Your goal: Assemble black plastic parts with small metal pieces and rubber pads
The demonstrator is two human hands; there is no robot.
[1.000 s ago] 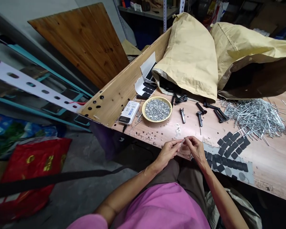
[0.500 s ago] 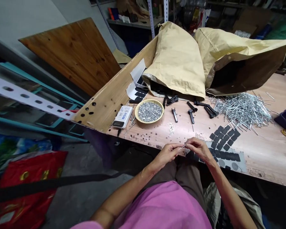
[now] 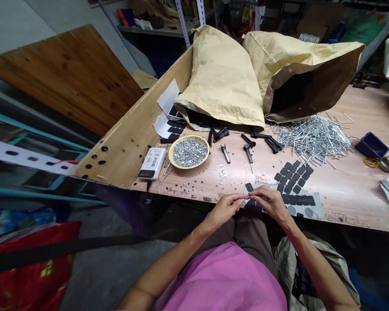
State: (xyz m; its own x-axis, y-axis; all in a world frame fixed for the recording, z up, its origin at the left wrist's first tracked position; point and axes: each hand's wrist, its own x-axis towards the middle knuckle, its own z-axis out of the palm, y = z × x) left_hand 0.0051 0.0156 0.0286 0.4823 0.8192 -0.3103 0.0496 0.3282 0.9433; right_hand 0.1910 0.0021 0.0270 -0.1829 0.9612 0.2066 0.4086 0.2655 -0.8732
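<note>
My left hand (image 3: 227, 206) and my right hand (image 3: 268, 200) meet at the front edge of the table, fingers pinched together. Between their fingertips is a thin metal pin (image 3: 247, 198), held by both hands; its ends are covered by the fingers. Under and beside my right hand lies a grey sheet (image 3: 317, 210) bearing dark pads. More black rounded pads (image 3: 293, 176) are spread just beyond it. Past my hands are a black plastic part (image 3: 225, 153) and another black part with a pin sticking out (image 3: 248, 152). Small metal washers (image 3: 222, 174) lie scattered nearby.
A yellow bowl (image 3: 172, 160) of small metal pieces stands beside a white power bank (image 3: 152, 163). A heap of metal pins (image 3: 316, 139) lies right, near a dark blue box (image 3: 372, 145). Two large paper sacks (image 3: 227, 82) stand behind; a wooden board (image 3: 142, 116) edges the left.
The view has turned to the right, so the table's things sit further left. Both hands keep their pinch on the pin, in nearly the same pose.
</note>
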